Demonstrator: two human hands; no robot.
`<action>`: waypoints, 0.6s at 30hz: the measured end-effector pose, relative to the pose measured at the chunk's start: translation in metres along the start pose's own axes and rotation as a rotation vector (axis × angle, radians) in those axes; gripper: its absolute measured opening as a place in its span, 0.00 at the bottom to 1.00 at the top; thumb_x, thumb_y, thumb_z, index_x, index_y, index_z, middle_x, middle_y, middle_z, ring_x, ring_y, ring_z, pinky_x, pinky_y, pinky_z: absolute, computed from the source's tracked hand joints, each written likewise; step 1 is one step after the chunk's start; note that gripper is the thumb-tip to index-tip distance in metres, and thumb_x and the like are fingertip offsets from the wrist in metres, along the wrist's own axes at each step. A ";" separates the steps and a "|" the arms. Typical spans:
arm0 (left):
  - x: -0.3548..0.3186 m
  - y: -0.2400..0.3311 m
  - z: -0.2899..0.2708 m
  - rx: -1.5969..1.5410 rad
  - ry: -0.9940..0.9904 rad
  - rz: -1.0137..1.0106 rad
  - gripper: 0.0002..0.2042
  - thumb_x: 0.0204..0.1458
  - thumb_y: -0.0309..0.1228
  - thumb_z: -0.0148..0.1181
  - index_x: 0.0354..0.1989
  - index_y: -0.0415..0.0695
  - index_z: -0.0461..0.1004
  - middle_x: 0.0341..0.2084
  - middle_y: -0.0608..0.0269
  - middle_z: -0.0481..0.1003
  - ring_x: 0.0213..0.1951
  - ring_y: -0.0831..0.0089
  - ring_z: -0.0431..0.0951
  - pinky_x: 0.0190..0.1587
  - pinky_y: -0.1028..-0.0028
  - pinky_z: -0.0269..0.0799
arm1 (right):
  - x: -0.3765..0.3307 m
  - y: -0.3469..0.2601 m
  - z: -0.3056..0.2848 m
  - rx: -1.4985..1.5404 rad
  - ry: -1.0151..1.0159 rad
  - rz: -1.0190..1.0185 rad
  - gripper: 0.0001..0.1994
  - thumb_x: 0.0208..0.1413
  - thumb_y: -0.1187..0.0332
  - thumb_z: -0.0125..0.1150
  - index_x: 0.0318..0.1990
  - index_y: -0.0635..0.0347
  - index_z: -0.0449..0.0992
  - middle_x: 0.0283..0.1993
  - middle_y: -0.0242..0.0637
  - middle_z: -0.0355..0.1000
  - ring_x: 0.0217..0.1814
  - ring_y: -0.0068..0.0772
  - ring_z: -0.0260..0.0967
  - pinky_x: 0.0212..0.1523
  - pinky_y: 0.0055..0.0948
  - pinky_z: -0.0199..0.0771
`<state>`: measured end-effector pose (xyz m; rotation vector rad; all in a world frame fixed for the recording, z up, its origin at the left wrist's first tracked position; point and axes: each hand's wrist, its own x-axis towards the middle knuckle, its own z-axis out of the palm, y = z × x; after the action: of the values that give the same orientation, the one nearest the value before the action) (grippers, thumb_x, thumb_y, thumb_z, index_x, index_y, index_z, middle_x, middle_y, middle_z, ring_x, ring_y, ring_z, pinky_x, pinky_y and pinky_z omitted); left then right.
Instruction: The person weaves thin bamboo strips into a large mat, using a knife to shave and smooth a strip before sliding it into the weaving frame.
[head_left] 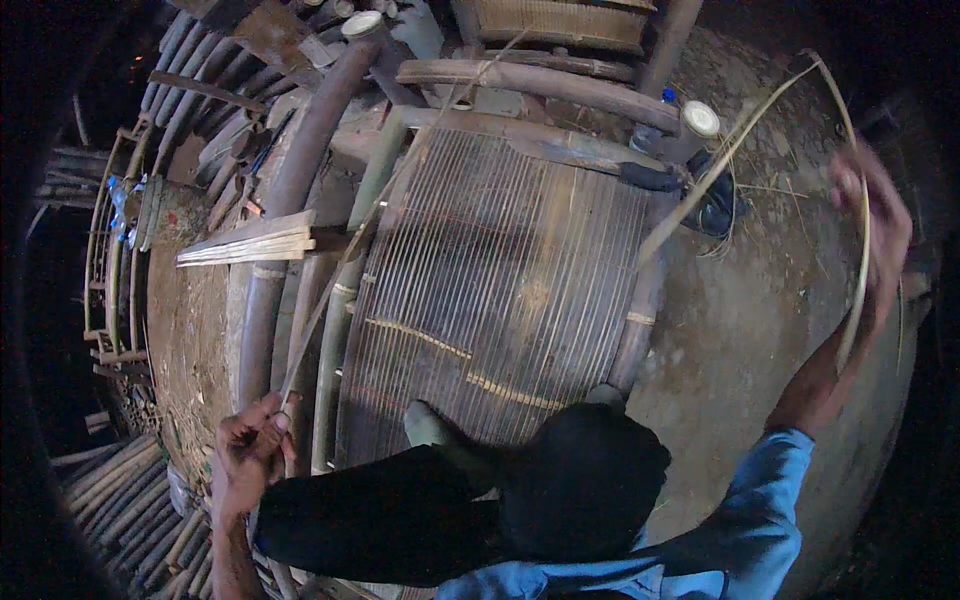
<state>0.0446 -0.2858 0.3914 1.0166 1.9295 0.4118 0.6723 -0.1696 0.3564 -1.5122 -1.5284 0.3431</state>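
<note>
My left hand [248, 450], at the lower left, is closed on a thin bamboo strip [335, 275] that runs up and away past the slatted panel. My right hand [875, 205] is raised at the far right and slightly blurred. Its fingers curl around a long, bent bamboo strip [770, 100], which arches over a sharp bend and hangs down along my forearm. Between my hands lies a panel of narrow bamboo slats [500, 270], tied with pale crosswise bindings [510, 392]. My feet [425, 425] rest at its near edge, below my dark-clothed knees.
Thick bamboo poles [310, 150] frame the panel. A wedge-shaped bundle of split bamboo [250, 243] lies across the left poles. A dark-handled blade [650, 178] rests at the far right corner beside a black object [712, 195]. Stacked poles [120, 490] fill the lower left.
</note>
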 end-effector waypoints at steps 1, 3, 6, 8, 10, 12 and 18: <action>0.000 -0.004 -0.002 0.013 0.014 -0.012 0.15 0.61 0.32 0.58 0.52 0.38 0.76 0.16 0.68 0.73 0.13 0.84 0.64 0.16 0.80 0.56 | 0.016 0.008 0.013 0.063 0.082 0.018 0.29 0.57 0.72 0.63 0.67 0.53 0.64 0.50 0.46 0.76 0.42 0.27 0.72 0.40 0.28 0.73; -0.001 -0.016 -0.020 0.073 0.068 0.034 0.14 0.59 0.31 0.61 0.51 0.39 0.77 0.16 0.69 0.74 0.13 0.85 0.65 0.17 0.81 0.55 | 0.032 0.091 0.007 -1.072 0.146 -0.014 0.43 0.53 0.80 0.61 0.74 0.38 0.50 0.58 0.53 0.72 0.47 0.32 0.74 0.47 0.36 0.74; -0.001 -0.061 -0.030 -0.076 0.231 0.039 0.13 0.56 0.30 0.63 0.49 0.39 0.78 0.17 0.70 0.74 0.14 0.86 0.64 0.18 0.82 0.55 | 0.038 0.035 0.074 -0.237 -0.001 0.097 0.35 0.49 0.84 0.60 0.67 0.47 0.65 0.59 0.38 0.74 0.51 0.27 0.75 0.51 0.32 0.75; -0.005 -0.064 -0.031 -0.043 0.166 -0.009 0.12 0.55 0.28 0.63 0.47 0.39 0.79 0.17 0.69 0.75 0.15 0.86 0.65 0.19 0.82 0.56 | 0.028 -0.028 0.145 -0.122 -0.301 -0.029 0.23 0.50 0.82 0.61 0.57 0.61 0.74 0.63 0.36 0.71 0.55 0.26 0.73 0.52 0.26 0.73; -0.008 -0.056 -0.025 -0.028 0.103 -0.007 0.11 0.54 0.27 0.64 0.45 0.38 0.79 0.18 0.68 0.75 0.16 0.87 0.66 0.20 0.82 0.57 | 0.035 -0.029 0.227 -0.002 -0.318 -0.512 0.33 0.49 0.80 0.62 0.65 0.46 0.66 0.59 0.45 0.71 0.56 0.42 0.74 0.52 0.34 0.77; -0.020 -0.055 -0.018 0.057 0.182 -0.014 0.10 0.54 0.26 0.64 0.42 0.36 0.79 0.20 0.64 0.77 0.19 0.84 0.70 0.23 0.80 0.63 | 0.027 -0.053 0.301 -0.115 -0.373 -0.690 0.32 0.53 0.76 0.59 0.67 0.45 0.63 0.64 0.45 0.67 0.59 0.49 0.70 0.54 0.39 0.76; -0.004 -0.126 0.015 0.138 0.396 0.271 0.12 0.55 0.27 0.64 0.44 0.33 0.80 0.30 0.56 0.80 0.27 0.79 0.73 0.32 0.77 0.68 | 0.026 -0.074 0.418 -0.503 -0.574 -0.650 0.25 0.54 0.76 0.56 0.61 0.49 0.68 0.54 0.47 0.72 0.46 0.53 0.75 0.43 0.46 0.80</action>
<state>-0.0042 -0.3668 0.3068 1.3760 2.1975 0.6832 0.3174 0.0044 0.2003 -1.2178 -2.6092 -0.0073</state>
